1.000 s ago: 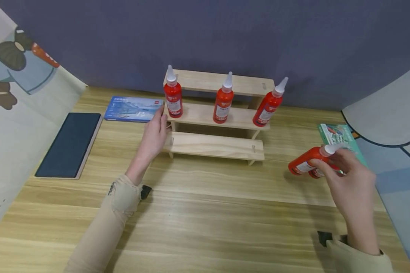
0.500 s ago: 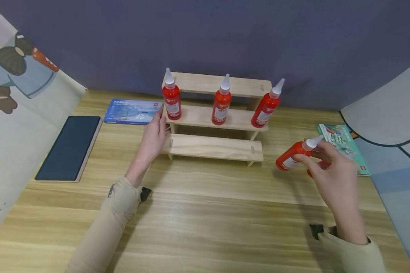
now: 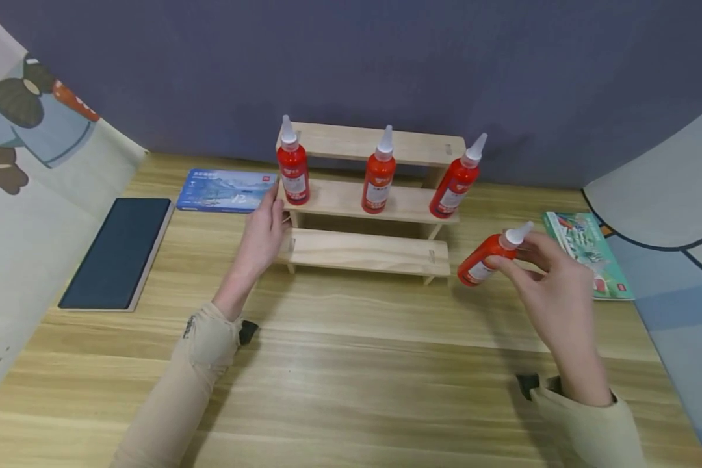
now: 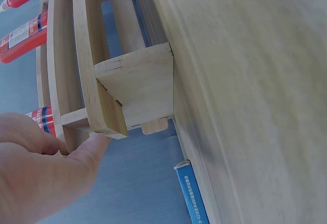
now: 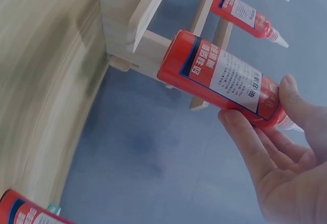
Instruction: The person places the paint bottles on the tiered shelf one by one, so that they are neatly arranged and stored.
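Observation:
A three-tier wooden shelf [image 3: 365,251] stands against the back wall. Three red squeeze bottles with white nozzles, the left [image 3: 294,175], the middle [image 3: 378,183] and the right one [image 3: 455,188], stand on its middle tier. With thumb and fingers my left hand [image 3: 263,234] grips the left end of that tier, beside the left bottle; the left wrist view shows this hand [image 4: 48,175] close up. My right hand [image 3: 561,296] pinches another red squeeze bottle [image 3: 481,263] near its neck, tilted, right of the bottom tier. In the right wrist view this bottle's label [image 5: 235,79] faces the camera.
A blue flat box [image 3: 225,190] lies left of the shelf, with a dark tablet-like slab [image 3: 117,253] nearer me. A green booklet [image 3: 591,250] lies at the right. One more red bottle [image 5: 25,211] shows at the right wrist view's lower corner.
My right hand has carried its bottle leftward and slightly away from me, closer to the shelf's right end. My left hand keeps its grip on the shelf.

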### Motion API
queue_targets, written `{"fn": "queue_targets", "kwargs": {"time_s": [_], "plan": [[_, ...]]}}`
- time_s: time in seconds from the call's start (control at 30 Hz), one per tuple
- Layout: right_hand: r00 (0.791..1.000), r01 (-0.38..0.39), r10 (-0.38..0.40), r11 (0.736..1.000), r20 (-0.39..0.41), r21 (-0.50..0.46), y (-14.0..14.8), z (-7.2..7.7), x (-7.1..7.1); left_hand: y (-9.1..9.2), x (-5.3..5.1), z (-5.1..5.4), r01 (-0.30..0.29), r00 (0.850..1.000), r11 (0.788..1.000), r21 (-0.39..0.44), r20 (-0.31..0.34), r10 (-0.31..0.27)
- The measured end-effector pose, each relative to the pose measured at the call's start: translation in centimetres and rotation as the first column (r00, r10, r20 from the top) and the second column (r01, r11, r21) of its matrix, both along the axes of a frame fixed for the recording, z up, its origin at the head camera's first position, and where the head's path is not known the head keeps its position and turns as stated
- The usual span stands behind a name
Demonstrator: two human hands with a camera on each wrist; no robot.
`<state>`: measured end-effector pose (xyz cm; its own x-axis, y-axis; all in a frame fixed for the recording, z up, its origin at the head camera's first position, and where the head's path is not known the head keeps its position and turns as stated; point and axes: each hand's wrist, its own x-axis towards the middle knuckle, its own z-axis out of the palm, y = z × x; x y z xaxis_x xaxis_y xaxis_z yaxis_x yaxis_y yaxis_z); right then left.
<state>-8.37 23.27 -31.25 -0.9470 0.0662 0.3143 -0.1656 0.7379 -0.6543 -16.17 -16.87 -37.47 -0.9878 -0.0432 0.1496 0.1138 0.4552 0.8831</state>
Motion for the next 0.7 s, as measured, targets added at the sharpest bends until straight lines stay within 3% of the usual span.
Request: {"fn": "queue_targets", "kwargs": {"time_s": [0.7], "plan": [[0.998,-0.056,0.054,0.997,-0.037,-0.062,-2.1,-0.4,-2.2,-0.1,0.0,0.0,-0.002,1.0,1.0,-0.011,0.013,0.003]]}}
